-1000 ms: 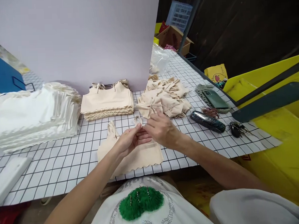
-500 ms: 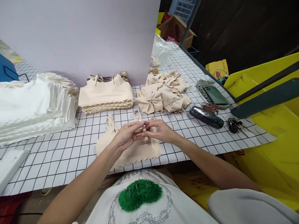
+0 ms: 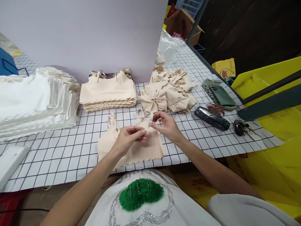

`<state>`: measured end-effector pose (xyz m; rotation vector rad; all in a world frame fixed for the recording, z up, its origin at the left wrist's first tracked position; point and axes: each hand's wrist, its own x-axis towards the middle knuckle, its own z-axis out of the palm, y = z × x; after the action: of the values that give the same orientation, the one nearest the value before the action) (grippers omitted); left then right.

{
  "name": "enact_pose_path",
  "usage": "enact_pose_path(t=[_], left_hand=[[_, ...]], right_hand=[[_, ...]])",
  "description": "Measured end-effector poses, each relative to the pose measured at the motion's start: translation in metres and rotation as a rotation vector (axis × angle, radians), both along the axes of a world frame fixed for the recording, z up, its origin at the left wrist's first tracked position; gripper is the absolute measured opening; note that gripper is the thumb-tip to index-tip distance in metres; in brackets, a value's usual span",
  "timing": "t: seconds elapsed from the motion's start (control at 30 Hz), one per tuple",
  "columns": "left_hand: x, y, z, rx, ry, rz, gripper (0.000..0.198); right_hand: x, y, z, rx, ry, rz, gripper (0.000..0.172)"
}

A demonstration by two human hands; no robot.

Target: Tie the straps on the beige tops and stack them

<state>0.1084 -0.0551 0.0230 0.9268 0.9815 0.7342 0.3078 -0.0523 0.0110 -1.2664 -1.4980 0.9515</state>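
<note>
Grid table (image 3: 68, 155): 1 top (image 3: 132, 148), 2 hands (image 3: 128, 138).

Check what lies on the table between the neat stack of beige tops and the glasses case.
In the head view, a loose heap of beige tops lies between the neat stack and the glasses case on the grid-patterned table.
</note>
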Motion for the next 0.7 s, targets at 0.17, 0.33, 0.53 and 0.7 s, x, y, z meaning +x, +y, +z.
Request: enact_pose_path(t=[0.17,0.33,0.53,0.7], left_hand=[[-0.005,0.006,0.010,0.307,0.235,-0.080,0.027],[-0.009,0.012,0.018,0.499,0.405,-0.124,0.022],[-0.017,0.023,0.027,0.605,0.446,-0.240,0.020],[-0.025,0.024,0.005,0.689,0.595,-0.224,0.013]], right_hand=[[0.003,-0.001,0.009,0.142,-0.204,0.323,0.027],[0.000,0.009,0.011,0.090,-0.229,0.433,0.019],[-0.002,0.024,0.016,-0.037,-0.118,0.575,0.020],[-0.001,0.030,0.007,-0.007,-0.149,0.456,0.015]])
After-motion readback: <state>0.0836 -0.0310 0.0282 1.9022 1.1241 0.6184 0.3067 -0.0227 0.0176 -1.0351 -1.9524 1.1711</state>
